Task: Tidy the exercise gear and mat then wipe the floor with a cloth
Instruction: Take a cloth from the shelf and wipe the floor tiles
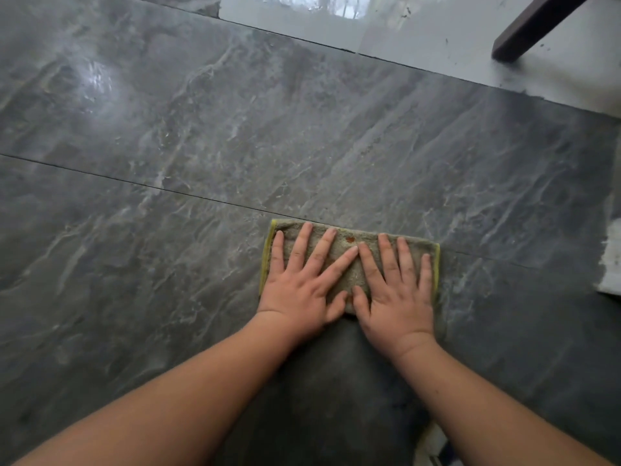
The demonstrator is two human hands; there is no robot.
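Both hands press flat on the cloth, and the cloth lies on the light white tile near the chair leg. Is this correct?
Not quite. In the head view, the left hand and right hand do press flat on the cloth, but the cloth lies on the dark grey marbled tile. The white tile and chair leg are farther away.

The floor (201, 136) looks like polished stone tile, dark grey with pale veins like marble, and it is glossy: light reflects on it at the far left. The far strip (420, 35) is pale and smooth, also shiny. The cloth (349, 243) is a soft, fuzzy textile, matt grey-green with yellow stitched edges. The furniture leg (531, 28) at the far right looks like dark wood, matt.
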